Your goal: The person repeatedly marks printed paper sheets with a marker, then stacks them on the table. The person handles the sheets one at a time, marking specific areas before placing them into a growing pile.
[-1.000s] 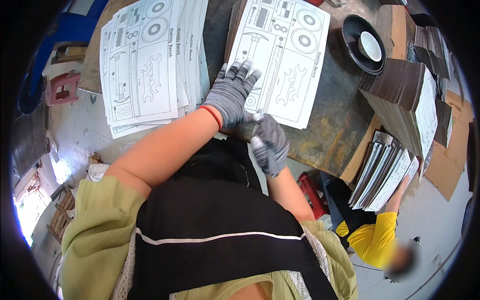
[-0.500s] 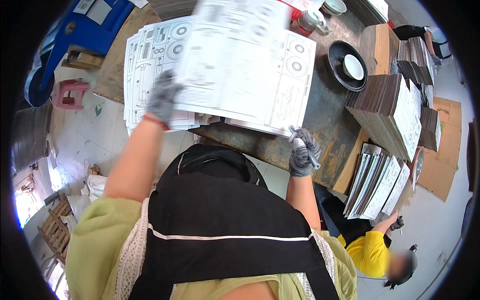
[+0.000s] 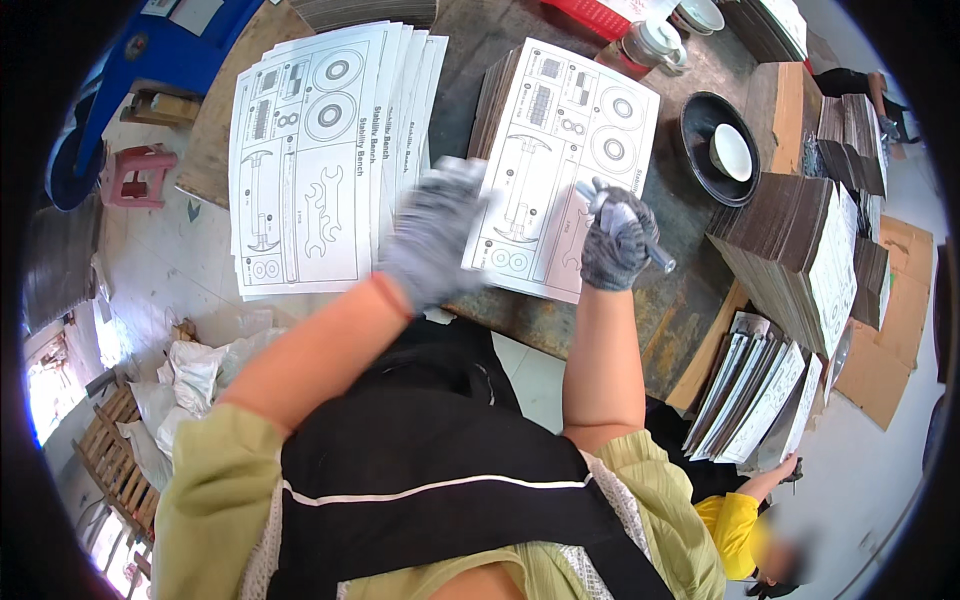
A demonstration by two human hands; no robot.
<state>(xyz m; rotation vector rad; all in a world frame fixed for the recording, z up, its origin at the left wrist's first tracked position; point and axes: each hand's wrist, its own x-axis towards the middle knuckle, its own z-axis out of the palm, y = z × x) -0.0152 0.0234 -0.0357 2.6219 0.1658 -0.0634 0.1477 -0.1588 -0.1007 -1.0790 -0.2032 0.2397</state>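
The lifted sheet [image 3: 275,185] now seems transferred onto the stack [image 3: 426,95] left of the left fingers [image 3: 462,172], grip unclear; right fingers [image 3: 620,222] clench a metal rod [image 3: 661,259].

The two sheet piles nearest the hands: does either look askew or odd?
Yes, the left pile looks askew: it fans out unevenly along its right side, while the right stack looks squarer.
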